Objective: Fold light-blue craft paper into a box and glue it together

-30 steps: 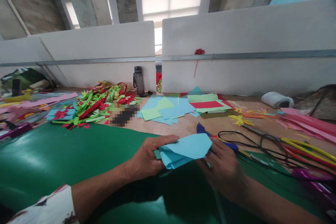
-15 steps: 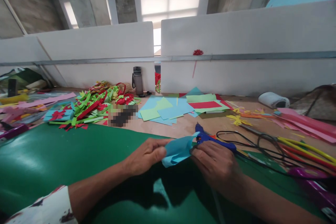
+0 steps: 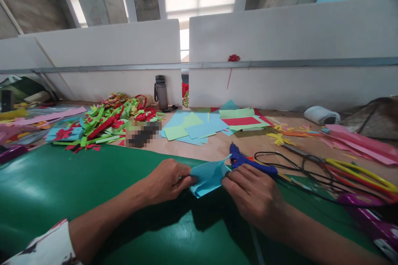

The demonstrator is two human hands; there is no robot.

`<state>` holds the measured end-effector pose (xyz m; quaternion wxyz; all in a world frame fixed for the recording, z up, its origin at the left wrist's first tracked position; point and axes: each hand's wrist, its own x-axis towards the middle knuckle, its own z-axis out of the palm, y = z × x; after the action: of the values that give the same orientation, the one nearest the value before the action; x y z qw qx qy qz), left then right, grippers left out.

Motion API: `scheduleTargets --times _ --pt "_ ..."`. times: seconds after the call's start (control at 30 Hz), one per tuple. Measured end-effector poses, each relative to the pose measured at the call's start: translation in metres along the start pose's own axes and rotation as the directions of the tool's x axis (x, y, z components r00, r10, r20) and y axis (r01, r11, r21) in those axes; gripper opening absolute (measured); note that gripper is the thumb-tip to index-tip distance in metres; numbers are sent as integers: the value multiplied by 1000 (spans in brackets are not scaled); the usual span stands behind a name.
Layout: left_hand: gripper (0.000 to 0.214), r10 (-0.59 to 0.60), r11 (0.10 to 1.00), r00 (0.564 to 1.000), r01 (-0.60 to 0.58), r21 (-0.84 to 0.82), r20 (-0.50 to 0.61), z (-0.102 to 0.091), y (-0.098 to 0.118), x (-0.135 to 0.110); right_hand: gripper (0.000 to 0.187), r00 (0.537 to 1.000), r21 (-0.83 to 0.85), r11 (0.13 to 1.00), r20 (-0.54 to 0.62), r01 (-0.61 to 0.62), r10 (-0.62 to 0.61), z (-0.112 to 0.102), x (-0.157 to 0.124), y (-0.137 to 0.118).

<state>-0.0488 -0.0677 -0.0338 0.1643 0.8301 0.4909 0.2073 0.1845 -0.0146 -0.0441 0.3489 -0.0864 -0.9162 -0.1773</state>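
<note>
Between my two hands is a folded piece of light blue paper, held a little above the green mat. My left hand pinches its left edge between thumb and fingers. On the opposite side my right hand grips the right edge, its fingers curled and partly hidden. The paper looks creased, with open folds along its lower side. Just behind my right hand lies a blue glue gun, its nozzle pointing away from me.
Coloured paper sheets lie at the back centre. Green and red paper strips are heaped left, beside a grey bottle. Black cable, scissors with yellow handles and a purple tool lie right. White panels stand behind.
My left hand has shifted slightly left and its fingers are more pinched at the paper's edge. The blue paper looks flatter and more spread out. My right hand keeps its grip.
</note>
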Motion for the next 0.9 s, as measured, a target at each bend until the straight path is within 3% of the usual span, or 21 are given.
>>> scheduleTargets --times 0.2,0.53,0.73,0.9 --pt "31 54 998 997 -56 -20 -55 8 -7 2 20 1000 -15 1000 -6 13 -13 2 1 -3" --pt "24 -18 981 993 -4 -194 -115 8 1 2 22 1000 -20 999 -8 -26 26 4 4 -7" --pt "18 -59 942 996 31 -334 -74 4 5 2 24 999 -23 999 5 -39 39 3 4 -6" --pt "30 -58 813 997 74 -578 47 1 7 4 23 999 -14 999 15 -39 39 7 4 -7"
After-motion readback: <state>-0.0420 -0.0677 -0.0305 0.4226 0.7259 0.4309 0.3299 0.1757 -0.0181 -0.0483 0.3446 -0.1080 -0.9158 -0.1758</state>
